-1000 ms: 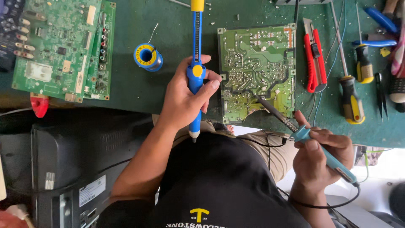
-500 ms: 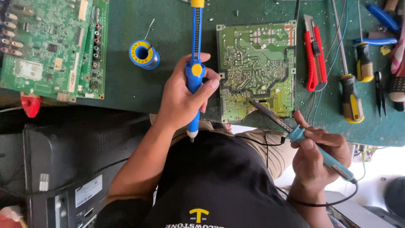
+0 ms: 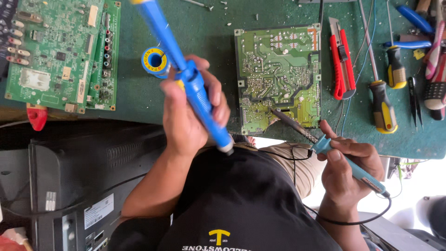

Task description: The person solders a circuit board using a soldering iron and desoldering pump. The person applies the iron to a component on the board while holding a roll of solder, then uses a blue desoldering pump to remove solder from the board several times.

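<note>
Head view cuts off the blue desoldering pump at the top edge; the left hand grips it above the green counter. Right hand is clamped on a soldering iron, its tip touching the circuit board.

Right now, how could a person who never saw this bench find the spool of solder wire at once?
Start at the green mat that covers the bench, then look between the large circuit board at its left edge and the smaller board in the middle. The spool of solder wire lies there, partly behind the blue desoldering pump. It is the only round thing nearby: a blue ring with a yellow face and a hole.
</note>
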